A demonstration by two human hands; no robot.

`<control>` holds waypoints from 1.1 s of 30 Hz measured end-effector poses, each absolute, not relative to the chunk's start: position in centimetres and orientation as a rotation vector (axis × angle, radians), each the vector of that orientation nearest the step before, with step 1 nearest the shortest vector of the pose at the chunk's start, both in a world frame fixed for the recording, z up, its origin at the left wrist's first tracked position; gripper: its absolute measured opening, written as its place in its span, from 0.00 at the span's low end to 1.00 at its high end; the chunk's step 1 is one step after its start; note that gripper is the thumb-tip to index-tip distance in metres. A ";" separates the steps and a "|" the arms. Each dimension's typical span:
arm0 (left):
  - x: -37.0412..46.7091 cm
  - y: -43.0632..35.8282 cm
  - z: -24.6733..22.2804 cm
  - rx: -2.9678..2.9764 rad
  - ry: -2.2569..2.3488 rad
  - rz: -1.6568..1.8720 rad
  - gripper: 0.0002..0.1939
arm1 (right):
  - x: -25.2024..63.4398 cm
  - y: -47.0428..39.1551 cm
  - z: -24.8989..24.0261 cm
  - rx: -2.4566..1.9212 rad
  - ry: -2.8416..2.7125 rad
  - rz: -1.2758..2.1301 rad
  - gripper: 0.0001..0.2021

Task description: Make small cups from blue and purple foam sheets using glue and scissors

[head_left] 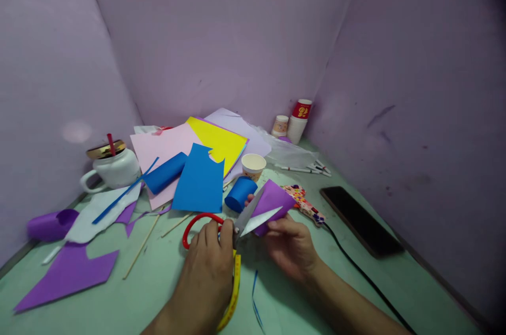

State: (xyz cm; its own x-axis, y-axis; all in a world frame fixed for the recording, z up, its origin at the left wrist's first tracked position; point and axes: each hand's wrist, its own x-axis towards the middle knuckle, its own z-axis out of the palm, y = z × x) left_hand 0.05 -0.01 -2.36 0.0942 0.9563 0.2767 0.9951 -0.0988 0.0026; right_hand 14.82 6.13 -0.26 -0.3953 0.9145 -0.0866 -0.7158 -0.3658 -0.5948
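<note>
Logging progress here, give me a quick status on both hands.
Left hand gripping red-handled scissors, open. Right hand holding purple paper at the blades. Short blue roll close behind.

The left hand (pixel 211 253) partly hides the red-handled metal scissors (pixel 245 217). The green desk (pixel 148 290) has its near edge cut off.

Glossy metal blades (pixel 261 220), matt purple paper (pixel 274 199)
</note>
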 end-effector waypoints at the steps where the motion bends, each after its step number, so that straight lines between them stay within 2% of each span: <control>1: 0.0 0.0 -2.4 -2.181 -1.964 -0.315 0.21 | 14.8 6.1 -0.3 -0.502 -0.568 1.930 0.23; 10: -0.4 0.1 -1.9 -2.305 -2.020 -0.344 0.23 | 15.0 6.4 -0.6 -0.511 -0.579 1.959 0.26; 21: -0.6 0.1 -1.4 -2.290 -1.970 -0.280 0.18 | 15.0 6.3 -0.4 -0.492 -0.569 1.950 0.25; 25: -0.8 0.1 -1.6 -2.306 -1.951 -0.318 0.20 | 15.0 6.3 -0.2 -0.496 -0.572 1.946 0.24; 33: -1.3 0.2 -1.5 -2.344 -1.907 -0.318 0.19 | 15.2 6.6 0.0 -0.505 -0.541 1.941 0.25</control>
State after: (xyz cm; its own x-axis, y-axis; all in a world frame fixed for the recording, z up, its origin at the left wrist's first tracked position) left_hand -1.28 0.20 -1.52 0.1927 0.9550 0.2255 0.9765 -0.2091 0.0513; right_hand 15.17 6.56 0.04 -0.3970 0.9113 -0.1094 -0.7234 -0.3841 -0.5737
